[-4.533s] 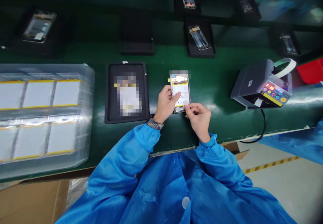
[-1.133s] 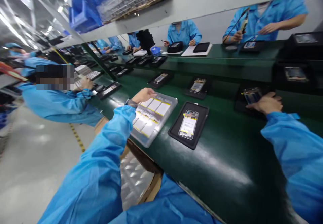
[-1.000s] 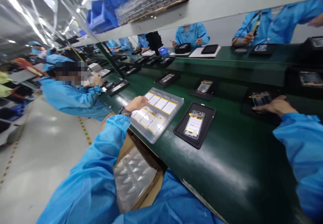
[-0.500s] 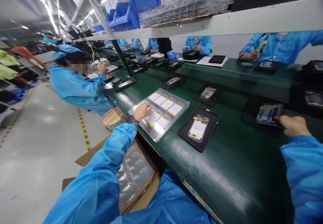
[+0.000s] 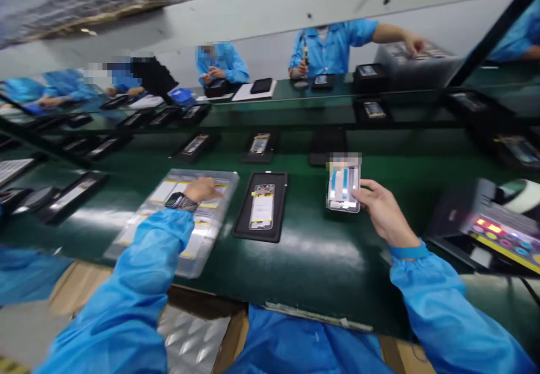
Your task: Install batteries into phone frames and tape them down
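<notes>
My right hand (image 5: 382, 208) grips the edge of a phone frame (image 5: 343, 185) between thumb and fingers. The frame has blue strips inside and is held tilted up above the bench. My left hand (image 5: 202, 189) is closed over the far right part of a clear plastic tray (image 5: 231, 180), fingers pinched at a white phone battery (image 5: 218, 189) with a yellow edge; the fingertips are partly hidden. More white batteries (image 5: 164, 191) lie in the tray's pockets. Between my hands, a phone frame with a white battery (image 5: 262, 208) lies in a black holder (image 5: 282, 205).
Black holders with phone frames (image 5: 259, 143) stand in a row farther back, and a bare black holder (image 5: 327, 140) lies behind my right hand. A device with lit buttons (image 5: 502, 233) stands at right. Co-workers in blue (image 5: 323, 50) sit across, beneath an overhead shelf (image 5: 270, 11).
My view has swung right. My right hand has lifted the phone frame out of its black holder and brought it closer. My left hand has moved to the tray's far right part.
</notes>
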The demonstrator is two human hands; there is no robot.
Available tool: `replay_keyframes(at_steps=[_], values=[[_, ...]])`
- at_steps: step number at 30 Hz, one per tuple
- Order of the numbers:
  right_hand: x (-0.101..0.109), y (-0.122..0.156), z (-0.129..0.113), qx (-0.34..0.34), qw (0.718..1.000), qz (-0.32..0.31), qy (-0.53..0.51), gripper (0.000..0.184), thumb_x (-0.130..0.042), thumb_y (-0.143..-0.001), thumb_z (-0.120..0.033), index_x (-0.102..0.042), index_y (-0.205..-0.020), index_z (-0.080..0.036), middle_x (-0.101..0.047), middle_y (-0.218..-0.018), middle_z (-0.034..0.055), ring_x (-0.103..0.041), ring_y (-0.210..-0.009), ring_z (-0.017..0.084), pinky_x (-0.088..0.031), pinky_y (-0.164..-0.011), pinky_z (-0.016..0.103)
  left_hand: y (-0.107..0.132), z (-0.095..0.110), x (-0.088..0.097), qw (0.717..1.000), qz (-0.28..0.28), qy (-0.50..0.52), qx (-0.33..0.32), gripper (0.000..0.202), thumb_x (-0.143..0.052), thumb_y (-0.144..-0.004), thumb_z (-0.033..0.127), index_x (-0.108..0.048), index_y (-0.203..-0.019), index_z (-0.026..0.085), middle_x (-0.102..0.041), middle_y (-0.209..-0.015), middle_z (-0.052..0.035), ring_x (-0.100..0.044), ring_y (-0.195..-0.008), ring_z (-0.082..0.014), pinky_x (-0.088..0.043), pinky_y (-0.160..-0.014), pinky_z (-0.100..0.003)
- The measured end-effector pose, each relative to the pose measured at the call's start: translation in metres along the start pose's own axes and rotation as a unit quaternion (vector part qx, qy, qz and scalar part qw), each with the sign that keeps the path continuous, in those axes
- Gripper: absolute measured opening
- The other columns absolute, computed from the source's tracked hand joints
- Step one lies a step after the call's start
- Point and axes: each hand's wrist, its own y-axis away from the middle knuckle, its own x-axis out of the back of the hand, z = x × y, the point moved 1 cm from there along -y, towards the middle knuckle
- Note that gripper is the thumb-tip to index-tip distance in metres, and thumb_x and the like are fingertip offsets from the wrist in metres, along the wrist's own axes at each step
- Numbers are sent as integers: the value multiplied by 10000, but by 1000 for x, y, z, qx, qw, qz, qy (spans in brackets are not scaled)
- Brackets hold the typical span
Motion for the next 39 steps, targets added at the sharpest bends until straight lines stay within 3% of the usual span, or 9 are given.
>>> replay_keyframes(at_steps=[3, 6, 11, 15, 19, 23, 27, 31, 39], values=[[16, 21, 12, -24, 999, -32, -16, 542, -930, -647, -413, -655, -1059, -194, -765, -904, 68, -701, -716, 206, -532, -624, 277, -5, 17, -2, 991, -45, -120, 28, 539, -871, -471, 464, -390, -497, 223, -599, -580, -123, -698, -945, -489, -524, -872, -612], [27, 29, 26, -52, 996, -44, -52, 552, -922, -675, -436, -633, -1081, -200, -775, -929, 67, -726, -766, 221, -551, -678, 293, 3, 26, -8, 976, -53, -212, 16, 472, -818, -538, 369, -370, -512, 225, -554, -538, -88, -708, -886, -444, -542, -843, -555], [26, 27, 48, -51, 990, -68, -113, 513, -904, -697, -436, -615, -1057, -213, -777, -921, 50, -739, -795, 231, -572, -743, 327, 25, 16, -4, 961, 27, -276, -2, 243, -673, -665, 343, -471, -606, 221, -544, -546, -83, -695, -745, -374, -568, -747, -502], [20, 27, 55, -51, 983, -99, -143, 472, -877, -735, -435, -626, -1071, -219, -776, -935, 43, -741, -808, 226, -579, -778, 341, 45, 17, 10, 966, 114, -231, 25, 126, -557, -717, 352, -574, -761, 235, -619, -656, -116, -695, -808, -449, -563, -725, -614], [17, 31, 61, -71, 980, -109, -149, 452, -864, -758, -425, -623, -1076, -213, -775, -955, 48, -732, -788, 204, -563, -734, 304, 78, 62, -6, 982, 188, 12, -9, 284, -591, -746, 396, -632, -980, 241, -740, -885, -92, -712, -985, -419, -548, -915, -632], [13, 32, 67, -87, 982, -99, -134, 427, -859, -759, -410, -624, -1055, -212, -774, -958, 52, -725, -772, 200, -554, -694, 294, 112, 141, -63, 912, -11, 399, -93, 514, -735, -784, 478, -615, -1208, 215, -778, -1071, -92, -746, -952, -284, -604, -860, -418], [9, 31, 70, -77, 985, -87, -125, 421, -858, -764, -406, -617, -1050, -212, -772, -932, 43, -726, -770, 195, -554, -700, 288, 128, 196, -116, 837, -167, 507, -122, 562, -818, -755, 477, -610, -1190, 189, -788, -1049, -102, -752, -893, -251, -583, -696, -311], [3, 31, 71, -68, 986, -94, -121, 467, -866, -764, -444, -597, -1068, -214, -775, -957, 51, -740, -809, 212, -569, -748, 310, 130, 208, -136, 804, -218, 540, -116, 561, -839, -754, 461, -605, -1171, 166, -791, -1023, -109, -753, -828, -231, -553, -617, -271], [-10, 36, 76, -87, 978, -133, -135, 495, -881, -781, -440, -577, -1101, -216, -779, -1041, 71, -755, -911, 238, -588, -867, 373, 137, 206, -137, 786, -248, 557, -98, 559, -844, -773, 450, -598, -1168, 140, -790, -1025, -125, -754, -784, -227, -598, -650, -307]])
